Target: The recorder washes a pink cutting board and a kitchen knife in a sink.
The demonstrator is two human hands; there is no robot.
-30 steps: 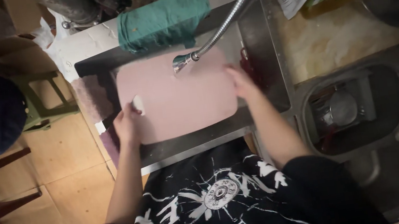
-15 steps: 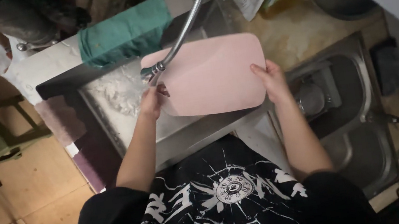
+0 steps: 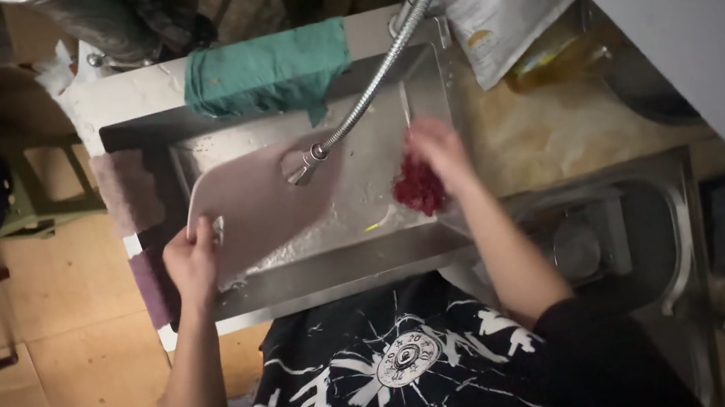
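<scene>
My left hand (image 3: 191, 261) grips the near left edge of a pale pink cutting board (image 3: 254, 204), which is tilted inside the steel sink (image 3: 334, 269). The flexible tap's spray head (image 3: 303, 166) hangs over the board. My right hand (image 3: 435, 151) is over the right side of the sink and holds a red scrubbing pad (image 3: 418, 188), away from the board. The sink bottom looks wet.
A green cloth (image 3: 268, 70) hangs over the sink's far rim. A purple cloth (image 3: 129, 208) drapes over its left rim. On the counter to the right lie a white bag (image 3: 499, 0) and a bottle (image 3: 550, 54). A second steel basin (image 3: 618, 238) sits at the right.
The board has gone from flat in both hands to tilted at the sink's left in my left hand alone. My right hand let go of it and now holds the red pad.
</scene>
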